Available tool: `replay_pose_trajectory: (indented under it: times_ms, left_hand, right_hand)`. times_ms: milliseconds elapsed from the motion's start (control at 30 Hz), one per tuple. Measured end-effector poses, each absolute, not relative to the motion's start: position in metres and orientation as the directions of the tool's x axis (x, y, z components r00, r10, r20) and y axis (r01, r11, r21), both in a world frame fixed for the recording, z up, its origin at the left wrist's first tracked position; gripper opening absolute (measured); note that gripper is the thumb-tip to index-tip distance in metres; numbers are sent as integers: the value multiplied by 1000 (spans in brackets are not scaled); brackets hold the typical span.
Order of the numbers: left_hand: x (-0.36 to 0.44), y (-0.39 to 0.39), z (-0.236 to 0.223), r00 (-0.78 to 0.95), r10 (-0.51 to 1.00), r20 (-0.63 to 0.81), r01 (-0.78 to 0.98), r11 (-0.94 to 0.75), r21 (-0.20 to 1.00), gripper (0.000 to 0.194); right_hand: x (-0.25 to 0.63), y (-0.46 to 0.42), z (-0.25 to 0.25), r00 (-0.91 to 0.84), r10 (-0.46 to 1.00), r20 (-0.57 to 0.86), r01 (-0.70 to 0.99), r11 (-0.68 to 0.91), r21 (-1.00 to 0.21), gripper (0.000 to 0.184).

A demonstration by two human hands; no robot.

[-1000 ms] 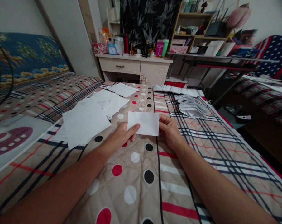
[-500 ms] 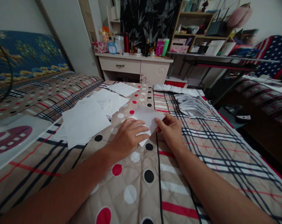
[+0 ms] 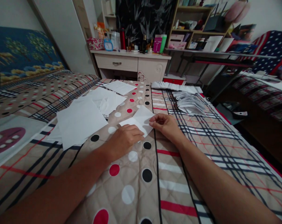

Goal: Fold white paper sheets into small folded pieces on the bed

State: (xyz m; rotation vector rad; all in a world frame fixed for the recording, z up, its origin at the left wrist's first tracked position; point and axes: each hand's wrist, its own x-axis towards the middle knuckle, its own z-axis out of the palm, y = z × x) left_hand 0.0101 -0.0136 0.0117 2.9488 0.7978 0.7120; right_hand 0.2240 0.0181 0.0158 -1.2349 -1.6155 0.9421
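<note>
A small white sheet of paper [image 3: 144,115] with creases lies partly opened out on the bedspread in front of me. My left hand [image 3: 125,140] is closed at its near left edge, fingers together, the tips on the paper and the thumb partly hidden. At the right edge, my right hand [image 3: 164,127] pinches the paper between thumb and fingers. Left of my hands, larger loose white sheets [image 3: 82,119] overlap in a spread pile. Beyond my right hand sits a stack of folded white papers [image 3: 189,103], with a long row of folded papers [image 3: 175,87] behind it.
The patterned bedspread [image 3: 129,194] covers the surface under everything. A plastic bag with a pink print [image 3: 7,137] lies at the far left. Past the bed stands a white dresser [image 3: 126,63] crowded with bottles and a blue clock [image 3: 108,44]. Shelves [image 3: 197,31] rise at right.
The paper's raised right part has come down flatter and spread wider. My left fingers have drawn together near its lower edge. The right hand has shifted slightly left, still pinching. The view moved a little.
</note>
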Motion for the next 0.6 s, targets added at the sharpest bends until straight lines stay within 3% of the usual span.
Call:
replay_pose_trajectory:
  times_ms: [233, 600]
  left_hand:
    - [12, -12, 11, 750, 493, 440, 479, -864, 152, 34]
    - [7, -7, 7, 742, 497, 449, 437, -867, 238, 41]
  right_hand:
    - [233, 22, 9, -240, 966, 101, 447, 202, -871, 5]
    - [224, 15, 14, -188, 972, 143, 628, 231, -744, 6]
